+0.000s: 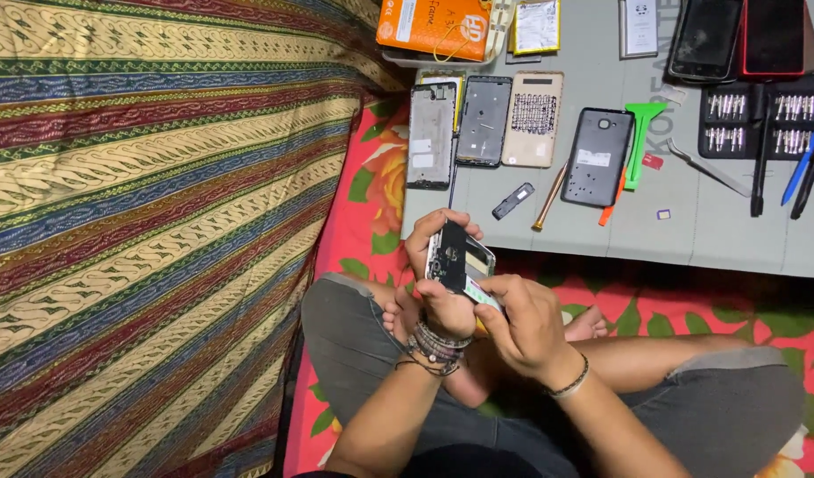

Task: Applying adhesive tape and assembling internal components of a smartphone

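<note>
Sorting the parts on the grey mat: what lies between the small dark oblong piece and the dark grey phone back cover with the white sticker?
In the head view, a slim copper-coloured rod tool lies slanted between the small dark oblong piece and the dark grey back cover.

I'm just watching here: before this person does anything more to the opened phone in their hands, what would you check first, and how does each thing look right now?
1. Left hand has a firm hold on the opened phone: ok, fingers wrap its top and side.
2. Right hand is steady at the phone's lower end: ok, it rests against it.
3. What the right hand is pressing or holding there: cannot tell, the fingers hide it.
4. Spare parts kept apart on the grey mat: ok, the frames and back covers lie in a row.
5. Tools within view: ok, the green pry tool and screwdriver bit set lie on the mat.
</note>
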